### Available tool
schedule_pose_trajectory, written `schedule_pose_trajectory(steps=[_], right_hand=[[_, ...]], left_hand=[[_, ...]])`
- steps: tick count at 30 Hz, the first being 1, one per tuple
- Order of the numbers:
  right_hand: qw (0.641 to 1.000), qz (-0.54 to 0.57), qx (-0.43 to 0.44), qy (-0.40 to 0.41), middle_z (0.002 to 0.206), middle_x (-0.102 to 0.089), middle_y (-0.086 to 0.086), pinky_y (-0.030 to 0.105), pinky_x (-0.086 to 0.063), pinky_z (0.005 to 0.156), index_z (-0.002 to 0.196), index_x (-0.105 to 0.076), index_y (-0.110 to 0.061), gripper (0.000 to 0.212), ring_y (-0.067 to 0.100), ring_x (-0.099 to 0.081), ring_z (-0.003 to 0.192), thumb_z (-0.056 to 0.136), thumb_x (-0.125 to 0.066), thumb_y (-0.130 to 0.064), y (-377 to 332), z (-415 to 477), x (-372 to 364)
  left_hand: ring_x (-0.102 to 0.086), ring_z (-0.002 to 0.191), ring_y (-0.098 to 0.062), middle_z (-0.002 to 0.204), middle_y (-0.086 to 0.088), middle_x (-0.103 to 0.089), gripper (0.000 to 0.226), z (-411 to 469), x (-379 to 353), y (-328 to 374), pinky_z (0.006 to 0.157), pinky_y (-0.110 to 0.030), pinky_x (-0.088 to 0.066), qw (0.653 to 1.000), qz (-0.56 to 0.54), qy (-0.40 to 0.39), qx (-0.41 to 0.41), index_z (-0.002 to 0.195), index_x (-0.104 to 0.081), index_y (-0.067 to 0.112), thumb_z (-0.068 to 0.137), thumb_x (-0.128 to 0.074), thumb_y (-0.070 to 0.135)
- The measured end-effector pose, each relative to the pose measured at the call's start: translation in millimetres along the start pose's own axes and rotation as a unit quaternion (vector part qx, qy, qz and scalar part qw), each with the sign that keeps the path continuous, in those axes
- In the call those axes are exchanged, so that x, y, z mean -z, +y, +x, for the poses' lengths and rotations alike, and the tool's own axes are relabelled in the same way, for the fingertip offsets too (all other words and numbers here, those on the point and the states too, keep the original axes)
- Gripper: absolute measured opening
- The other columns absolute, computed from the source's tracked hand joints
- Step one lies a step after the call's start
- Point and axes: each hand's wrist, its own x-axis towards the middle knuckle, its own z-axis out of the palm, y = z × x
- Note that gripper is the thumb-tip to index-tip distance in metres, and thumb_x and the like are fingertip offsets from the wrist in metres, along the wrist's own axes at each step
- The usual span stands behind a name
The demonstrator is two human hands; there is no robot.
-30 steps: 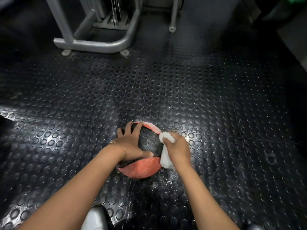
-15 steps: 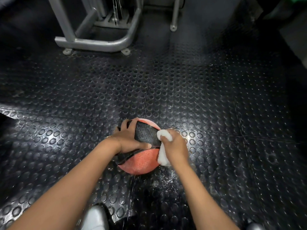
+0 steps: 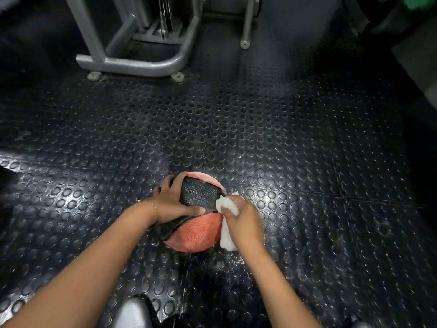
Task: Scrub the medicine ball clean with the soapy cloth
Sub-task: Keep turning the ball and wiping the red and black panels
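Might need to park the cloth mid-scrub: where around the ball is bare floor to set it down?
Widest bare floor lies right of the right hand and cloth. Also bare: between the medicine ball and the grey machine frame. Crowded: the near side of the ball, with wet flecks and a shoe; the left hand grips the ball's left.

Floor [image 3: 307, 138]: black rubber tiles, raised round studs, seams visible, glossy under light
Wet speckles [image 3: 236, 259]: on floor, lower centre
Machine frame [image 3: 132, 63]: grey tubular steel, curved base rail, top left, on two small foot plates [image 3: 177, 76]
Upright post [image 3: 248, 22]: grey, round foot, right of frame
Shoe [image 3: 134, 313]: pale toe, bottom edge
Green item [image 3: 418, 3]: top right corner, indistinct
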Motion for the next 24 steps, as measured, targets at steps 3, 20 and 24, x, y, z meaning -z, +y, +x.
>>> schedule_pose_trajectory(steps=[3,20,24], right_hand=[[1.000,0.015,-0.005,0.012,0.115,-0.058,0.000,0.032,-0.047,0.082,0.117,-0.059,-0.028,0.029,0.019,-0.055,0.099,0.088,-0.057,-0.027,1.1,0.7,-1.2],[0.994,0.069,-0.083,0.029,0.104,-0.066,0.001,0.029,-0.048,0.073,0.114,-0.061,-0.021,0.025,0.016,-0.058,0.083,0.089,-0.056,-0.024,-6.4,15.5,2.0],[1.000,-0.005,0.001,0.028,0.116,-0.057,0.001,0.031,-0.047,0.079,0.113,-0.060,-0.033,0.027,0.020,-0.055,0.100,0.087,-0.056,-0.028,-12.3,0.3,-4.9]], left_hand=[[0.003,0.143,-0.036,0.155,0.001,0.013,0.108,-2.2,0.1,-1.5,0.116,-0.051,-0.013,1.000,0.008,-0.002,-0.007,0.146,0.010,0.039,0.075,-0.070,0.053],[0.002,0.143,-0.033,0.154,0.009,0.013,0.113,-2.5,-3.7,-4.6,0.115,-0.052,-0.015,0.998,0.049,-0.007,-0.029,0.146,0.011,0.040,0.070,-0.071,0.058],[0.005,0.144,-0.033,0.154,0.011,0.017,0.115,-1.7,-2.8,-1.5,0.115,-0.053,-0.017,0.997,0.075,-0.016,-0.029,0.144,0.014,0.042,0.069,-0.070,0.060]])
